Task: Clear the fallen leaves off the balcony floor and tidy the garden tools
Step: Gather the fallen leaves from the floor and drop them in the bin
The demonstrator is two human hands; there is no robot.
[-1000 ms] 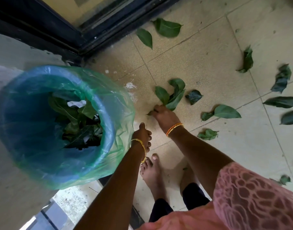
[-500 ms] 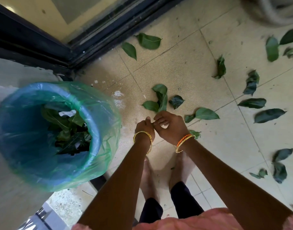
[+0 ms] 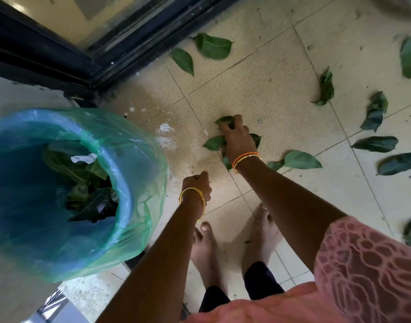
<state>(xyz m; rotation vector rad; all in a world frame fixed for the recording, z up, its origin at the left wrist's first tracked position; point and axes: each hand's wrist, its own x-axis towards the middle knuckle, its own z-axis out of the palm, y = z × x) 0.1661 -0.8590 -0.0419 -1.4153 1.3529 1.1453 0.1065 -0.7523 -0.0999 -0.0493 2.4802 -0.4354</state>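
Several green leaves (image 3: 225,136) are bunched under the right hand (image 3: 238,141), whose fingers are closed around them low on the tiled balcony floor (image 3: 258,94). Nearer the body, the left hand (image 3: 196,185) is curled into a loose fist; whether it holds anything cannot be told. More fallen leaves (image 3: 374,143) lie scattered to the right. Left of both hands stands a blue bin (image 3: 130,173) lined with a green plastic bag (image 3: 148,194), with leaves inside.
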